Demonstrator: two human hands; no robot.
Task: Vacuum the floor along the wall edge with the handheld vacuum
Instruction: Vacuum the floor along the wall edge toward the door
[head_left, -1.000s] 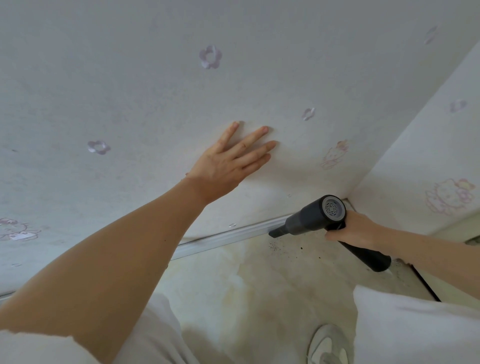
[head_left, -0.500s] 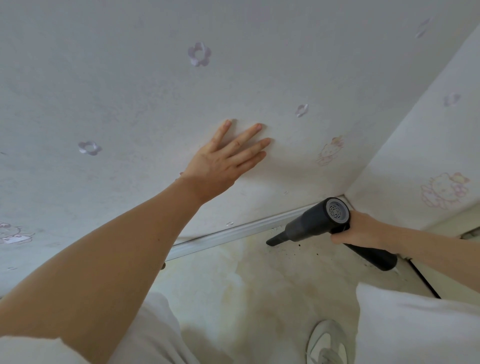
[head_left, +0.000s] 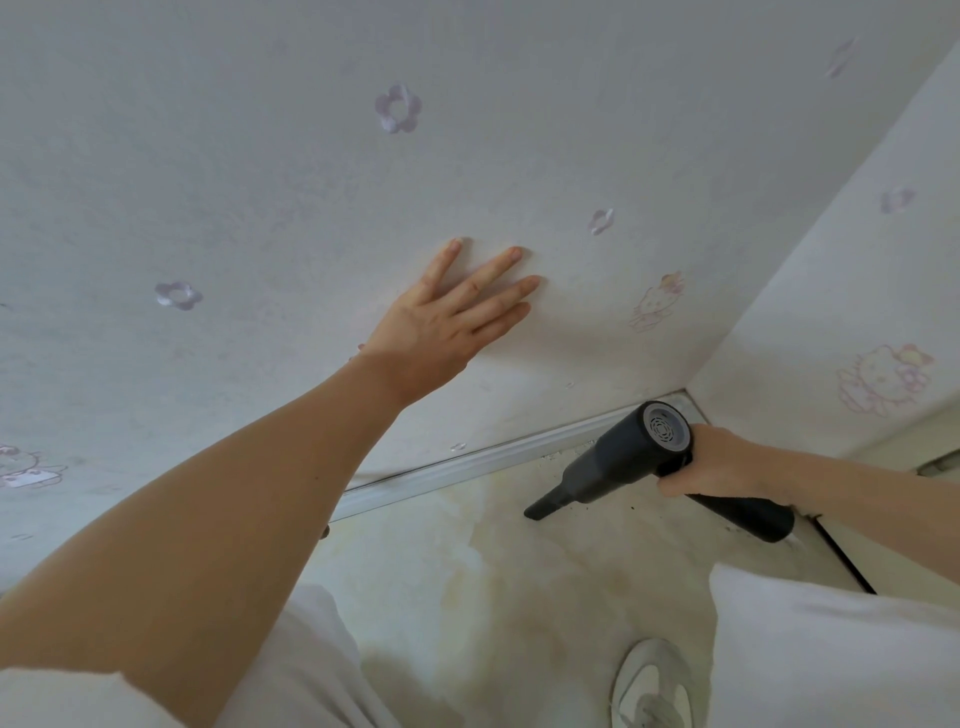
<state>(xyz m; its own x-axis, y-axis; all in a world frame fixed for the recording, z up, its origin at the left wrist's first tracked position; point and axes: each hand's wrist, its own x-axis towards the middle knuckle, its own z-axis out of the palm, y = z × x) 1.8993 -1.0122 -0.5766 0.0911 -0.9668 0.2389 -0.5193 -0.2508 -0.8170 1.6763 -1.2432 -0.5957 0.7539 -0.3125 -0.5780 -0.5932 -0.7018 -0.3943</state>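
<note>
Vacuum gripped at its handle by right hand, nozzle angled down over floor just off baseboard near corner; left hand flat on wall, fingers straight and spread.

Bare floor lies open between the person's legs and the baseboard, leftward along the wall. To the right the side wall closes off the corner, where the handheld vacuum sits (nozzle low near the floor). The left hand is flat on the wall above, and a shoe occupies the near floor.
</note>
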